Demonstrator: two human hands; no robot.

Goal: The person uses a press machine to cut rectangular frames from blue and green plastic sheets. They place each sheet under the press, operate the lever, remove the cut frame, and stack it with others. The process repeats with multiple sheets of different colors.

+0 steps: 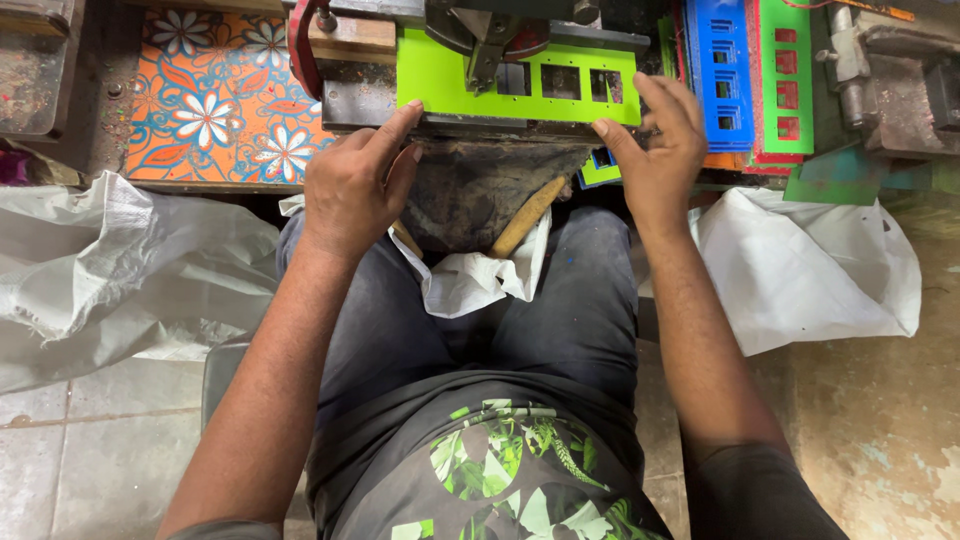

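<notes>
Both hands were on the green plate (450,85), which lay flat on the press bed (500,128) at the near edge of the bench, right under the punch head (490,35). The left hand (352,190) pinned the plate's near-left corner with the index finger stretched forward, not wrapped around anything, just pressing. The right hand (660,150) had its fingers spread over the plate's right end, thumb on the near edge, also pressing rather than gripping.

Three rectangular windows (560,82) showed in the plate, toward its right half, with the left half solid.

My take on doing this bit well: the plate looked like it needed to sit square against the bed's near edge, both hands pushing evenly so it couldn't skew. The right fingertips were pretty close to the windows and the punch, so I'd have kept them back on the outer edge.

Off to the right stood a blue plate (722,75) and a red-and-green plate (787,75) with similar cutouts. A floral tray (215,100) sat at the bench's left, and white sacks (110,270) lay on either side of the lap.
</notes>
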